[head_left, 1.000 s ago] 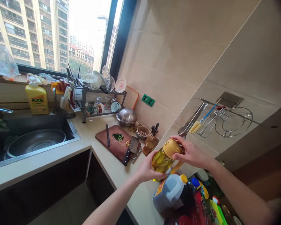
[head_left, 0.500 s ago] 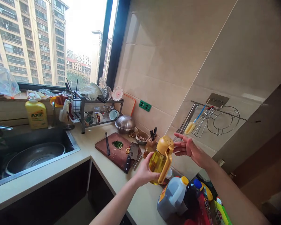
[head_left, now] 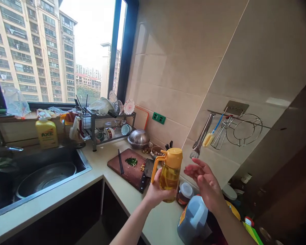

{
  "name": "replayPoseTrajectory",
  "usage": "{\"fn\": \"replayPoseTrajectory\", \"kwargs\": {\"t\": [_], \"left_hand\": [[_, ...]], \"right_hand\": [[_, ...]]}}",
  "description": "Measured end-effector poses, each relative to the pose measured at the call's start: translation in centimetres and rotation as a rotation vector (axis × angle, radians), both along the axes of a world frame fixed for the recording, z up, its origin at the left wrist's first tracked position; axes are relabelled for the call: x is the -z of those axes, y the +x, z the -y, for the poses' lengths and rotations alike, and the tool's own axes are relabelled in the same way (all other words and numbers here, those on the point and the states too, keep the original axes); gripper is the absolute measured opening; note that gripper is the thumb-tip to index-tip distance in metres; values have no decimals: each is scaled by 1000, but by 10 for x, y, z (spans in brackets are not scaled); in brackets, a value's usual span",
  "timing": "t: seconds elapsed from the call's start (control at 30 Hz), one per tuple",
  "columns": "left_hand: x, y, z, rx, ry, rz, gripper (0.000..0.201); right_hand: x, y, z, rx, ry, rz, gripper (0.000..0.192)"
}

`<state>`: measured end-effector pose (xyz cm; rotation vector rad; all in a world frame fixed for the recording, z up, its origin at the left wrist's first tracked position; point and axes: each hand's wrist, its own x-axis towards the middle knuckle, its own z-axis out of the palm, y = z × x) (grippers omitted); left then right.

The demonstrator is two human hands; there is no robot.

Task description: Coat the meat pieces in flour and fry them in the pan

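Note:
My left hand (head_left: 155, 193) grips the lower body of a clear oil dispenser (head_left: 169, 175) with yellow oil and a mustard lid, held upright above the counter. Its handle points left. My right hand (head_left: 203, 182) hovers just right of the dispenser, fingers spread, holding nothing. Below the dispenser a small brown jar with a white lid (head_left: 185, 193) stands on the counter.
A large grey-capped jug (head_left: 193, 221) and other bottles crowd the counter at lower right. A wooden cutting board (head_left: 129, 166) carries chopsticks, chopped greens and a cleaver. Beyond lie a steel bowl (head_left: 138, 137), a dish rack (head_left: 109, 124), a sink (head_left: 40, 173) and a yellow soap bottle (head_left: 47, 133).
My right hand came off the dispenser lid and opened beside it. My left hand turned the dispenser upright, swinging its handle round to the left.

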<state>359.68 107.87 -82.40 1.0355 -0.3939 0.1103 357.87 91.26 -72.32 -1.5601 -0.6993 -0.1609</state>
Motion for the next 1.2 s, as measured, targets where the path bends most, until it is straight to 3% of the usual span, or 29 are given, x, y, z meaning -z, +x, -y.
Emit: {"fn": "replayPoseTrajectory", "kwargs": {"t": [0.07,0.2,0.27,0.37,0.5,0.57,0.67,0.8,0.87,1.07,1.2], "left_hand": [[4,1,-2,26,-6,3,77],[13,-1,-1,126,-56,-9,88],[16,-2,1,196,-66,0,88],[18,-2,7,160,-44,24,81],[18,5,13,-161,38,-16,80],[17,6,10,-183,52,5,79],[15,4,2,-2,15,66,74],[11,-4,-6,210,-47,80,78],[10,-6,-5,189,-61,73,79],[10,-5,-3,3,-9,54,69],[12,-8,-11,105,-30,26,78]], "right_hand": [[-3,9,-4,-15,5,-11,64],[-13,28,-13,-260,-22,-170,94],[-14,31,-16,-307,-30,-221,104],[-6,28,-24,-189,-32,-175,110],[15,16,-41,251,9,37,102],[19,11,-42,358,-20,115,97],[12,12,-26,284,-99,186,90],[-9,22,-2,21,-268,64,95],[-15,20,0,-24,-341,-23,94],[-4,-10,-11,249,-387,25,91],[-2,-8,-4,124,-199,-60,89]]}}
